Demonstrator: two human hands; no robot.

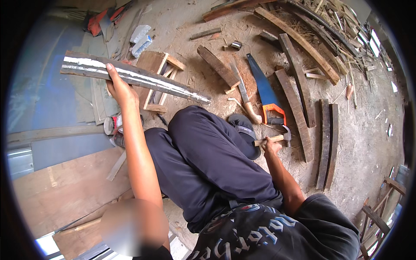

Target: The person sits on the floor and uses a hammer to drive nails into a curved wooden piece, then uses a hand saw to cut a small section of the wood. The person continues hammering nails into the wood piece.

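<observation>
My left hand [121, 86] is closed around a dark wooden board [151, 81] streaked with white along its length. The board is held up at the left, its right end above my knees. A hammer [281, 138] with a wooden handle and metal claw head is gripped in my right hand [272, 146], low beside my foot. Just beyond it lies a handsaw [260, 82] with a blue blade and orange handle. Left of the saw is a long blade with a wooden handle [252, 112]. Behind the board stands a small wooden frame [152, 65], partly hidden.
Several dark planks [295, 115] lie on the dusty floor to the right, with a scrap pile [329, 26] at the far right. A short wood block [219, 67] lies ahead. Cans [110, 125] stand at my left, near a plywood sheet [65, 184]. A wooden rack [376, 219] stands lower right.
</observation>
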